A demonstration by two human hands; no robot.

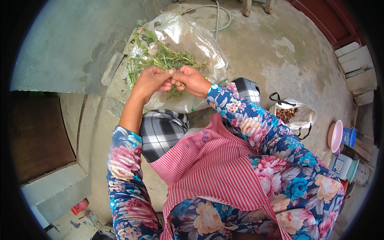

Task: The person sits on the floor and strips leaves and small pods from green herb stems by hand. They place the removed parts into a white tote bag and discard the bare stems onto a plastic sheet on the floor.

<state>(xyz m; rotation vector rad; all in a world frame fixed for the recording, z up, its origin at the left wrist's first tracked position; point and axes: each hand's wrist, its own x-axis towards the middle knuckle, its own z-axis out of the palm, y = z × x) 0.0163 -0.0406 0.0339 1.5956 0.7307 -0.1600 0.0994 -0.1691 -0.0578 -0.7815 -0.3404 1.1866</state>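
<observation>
Both hands meet over a heap of leafy green plant stems with seed heads (163,57). The stems lie on a clear plastic sheet or bag (207,51) spread on the floor. My left hand (154,78) has thumb and fingers pinched together, and my right hand (193,79) pinches right against it. A small plant sprig appears to be between the fingertips; the fingers mostly hide it. Green seed clusters (175,92) show just below the hands. Under my forearms are knees in checked cloth (163,129) and a red-and-white striped apron (210,168).
A white bag with black handles (306,115), holding brown nut-like pieces (286,114), stands to the right. Farther right are a pink basin (335,136) and a blue bucket (349,137). A hose (229,19) curls behind the plastic. A concrete wall (66,48) rises at the left.
</observation>
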